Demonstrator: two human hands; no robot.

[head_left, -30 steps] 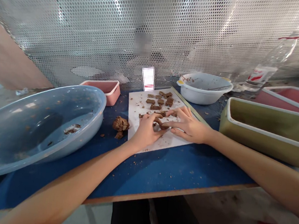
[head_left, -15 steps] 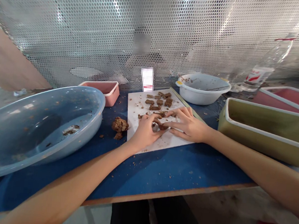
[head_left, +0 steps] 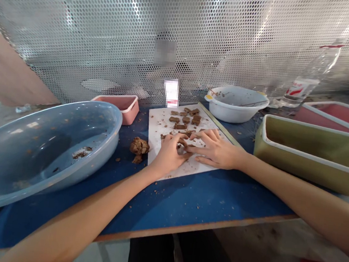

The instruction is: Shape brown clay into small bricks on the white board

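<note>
My left hand (head_left: 171,152) is closed, its curled fingers and thumb around a small piece of brown clay (head_left: 183,142) low over the white board. From the right, my right hand (head_left: 217,150) reaches in with fingers spread, their tips at the same piece. Fingers hide much of that piece, so its full shape cannot be told. Several small block-like clay pieces (head_left: 180,127) lie farther back on the white board (head_left: 159,123), among crumbs. Left of the board, a cracked lump of clay (head_left: 139,145) rests on the blue table (head_left: 192,198).
A large blue basin (head_left: 98,148) stands at left, with a pink container (head_left: 130,110) behind it. On the right are a white basin (head_left: 230,111), an olive trough (head_left: 301,159), a red trough (head_left: 327,112) and a plastic bottle (head_left: 309,80). Perforated metal sheet (head_left: 109,38) closes off the back.
My right hand has shifted slightly left, and its fingers have straightened over the clay piece. My left hand keeps nearly the same place. The whole view has drifted very slightly.
</note>
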